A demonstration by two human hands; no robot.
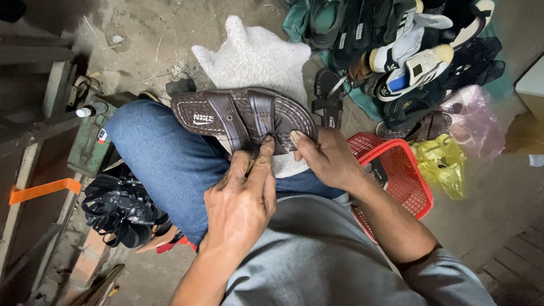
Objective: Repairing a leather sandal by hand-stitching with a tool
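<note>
A dark brown sandal lies across the person's knee, over the blue denim of the jeans, sole down and toe end toward the right, with two broad straps, pale stitching along the edge and a light mark near the heel. The left hand pinches the near edge of the sandal by the front strap, fingers pressed together on it; the right hand grips the toe end, thumb on top. What the left fingertips hold there, a needle or thread perhaps, is too small to make out. A white cloth lies under the sandal, partly hidden. To the right a red plastic basket sits behind the forearm, a pile of shoes beyond it, and black sandals lie left of the leg.
</note>
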